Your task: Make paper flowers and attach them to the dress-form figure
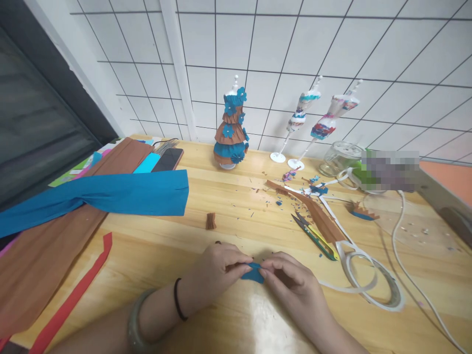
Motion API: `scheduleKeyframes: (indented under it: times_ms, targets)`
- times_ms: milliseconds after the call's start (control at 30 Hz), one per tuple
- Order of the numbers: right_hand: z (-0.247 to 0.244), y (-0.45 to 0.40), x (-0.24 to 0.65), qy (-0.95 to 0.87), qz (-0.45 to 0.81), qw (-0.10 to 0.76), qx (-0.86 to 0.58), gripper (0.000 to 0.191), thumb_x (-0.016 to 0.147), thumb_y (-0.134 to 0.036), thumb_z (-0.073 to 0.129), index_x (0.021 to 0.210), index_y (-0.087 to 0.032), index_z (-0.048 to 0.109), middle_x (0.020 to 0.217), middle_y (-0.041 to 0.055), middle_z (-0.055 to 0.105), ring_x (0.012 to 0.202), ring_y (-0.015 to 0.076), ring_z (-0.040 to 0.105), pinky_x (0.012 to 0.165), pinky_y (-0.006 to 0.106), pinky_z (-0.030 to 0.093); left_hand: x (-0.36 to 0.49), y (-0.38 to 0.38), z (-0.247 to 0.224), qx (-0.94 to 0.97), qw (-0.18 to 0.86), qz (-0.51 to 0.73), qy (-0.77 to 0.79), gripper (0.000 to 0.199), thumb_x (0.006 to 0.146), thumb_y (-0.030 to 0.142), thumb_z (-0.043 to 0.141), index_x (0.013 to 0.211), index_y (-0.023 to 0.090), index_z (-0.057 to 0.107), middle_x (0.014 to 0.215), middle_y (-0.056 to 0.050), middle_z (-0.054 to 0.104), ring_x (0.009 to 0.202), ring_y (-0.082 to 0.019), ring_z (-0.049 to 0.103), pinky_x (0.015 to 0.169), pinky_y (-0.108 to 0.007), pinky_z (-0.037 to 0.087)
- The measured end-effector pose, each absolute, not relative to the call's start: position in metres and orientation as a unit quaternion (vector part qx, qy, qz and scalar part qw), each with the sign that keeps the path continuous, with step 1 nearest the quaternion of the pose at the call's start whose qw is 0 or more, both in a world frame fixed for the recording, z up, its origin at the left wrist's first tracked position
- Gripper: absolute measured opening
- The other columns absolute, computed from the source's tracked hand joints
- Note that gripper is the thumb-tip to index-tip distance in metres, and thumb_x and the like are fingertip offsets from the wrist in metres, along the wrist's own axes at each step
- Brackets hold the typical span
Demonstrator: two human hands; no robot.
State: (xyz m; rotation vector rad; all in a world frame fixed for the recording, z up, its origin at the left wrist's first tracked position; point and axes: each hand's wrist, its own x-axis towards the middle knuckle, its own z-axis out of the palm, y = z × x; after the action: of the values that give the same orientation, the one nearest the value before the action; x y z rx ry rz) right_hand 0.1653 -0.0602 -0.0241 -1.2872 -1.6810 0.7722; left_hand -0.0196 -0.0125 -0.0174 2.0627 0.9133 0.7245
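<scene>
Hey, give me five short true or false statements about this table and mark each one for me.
1. The left hand and right hand both hold a small blue piece. True.
2. The snips lie left of both hands. False: the snips lie to their right.
3. A small brown piece lies on the table. True.
4. A bangle circles the right wrist. False: the bangle is on the left.
5. The red strip is left of both hands. True.

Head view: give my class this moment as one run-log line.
left hand: pinching blue piece | right hand: pinching same piece | snips: lying on table | flowered dress form: upright
</scene>
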Motion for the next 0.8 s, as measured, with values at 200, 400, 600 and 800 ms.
scheduleKeyframes:
  times_ms: [200,400,600,800]
  targets:
    - [-0.0253,-0.0597,0.1661,-0.679,0.296,0.435,-0.513,0.009,0.078,-0.014,0.059,0.082,-0.020,0.065,0.072,0.0032,0.063,0.066,0.0144,0.060,0.059,0.023,0.049,-0.0198,-0.0112,-0.0172,0.814,0.365,0.286,0.350,0.013,0.077,0.018,0.060,0.085,0.015,0.070,0.074,-0.004,0.069,0.070,-0.013,0.061,0.066,-0.021,0.045]
    - [-0.0243,-0.0609,0.1653,-0.672,0.305,0.421,-0.527,0.007,0.079,-0.016,0.058,0.076,-0.019,0.064,0.068,0.0024,0.060,0.062,0.0140,0.058,0.056,0.024,0.046,-0.0193,-0.0112,-0.0169,0.820,0.360,0.292,0.335,0.012,0.079,0.018,0.058,0.082,0.015,0.070,0.073,-0.004,0.069,0.068,-0.012,0.060,0.064,-0.021,0.045]
    - [-0.0230,-0.0606,0.1668,-0.674,0.323,0.404,-0.528,0.009,0.081,-0.018,0.054,0.075,-0.020,0.060,0.069,0.0024,0.057,0.063,0.0151,0.056,0.057,0.026,0.045,-0.0184,-0.0123,-0.0118,0.830,0.360,0.274,0.327,0.013,0.079,0.015,0.056,0.075,0.014,0.068,0.072,-0.004,0.068,0.070,-0.013,0.059,0.066,-0.023,0.044]
    - [-0.0261,-0.0611,0.1663,-0.698,0.316,0.413,-0.492,0.020,0.079,-0.018,0.058,0.099,-0.020,0.058,0.091,0.0072,0.058,0.084,0.0181,0.057,0.070,0.029,0.048,-0.0172,-0.0114,-0.0111,0.822,0.377,0.299,0.305,0.014,0.080,0.014,0.053,0.077,0.013,0.067,0.079,-0.006,0.067,0.076,-0.013,0.059,0.070,-0.023,0.044]
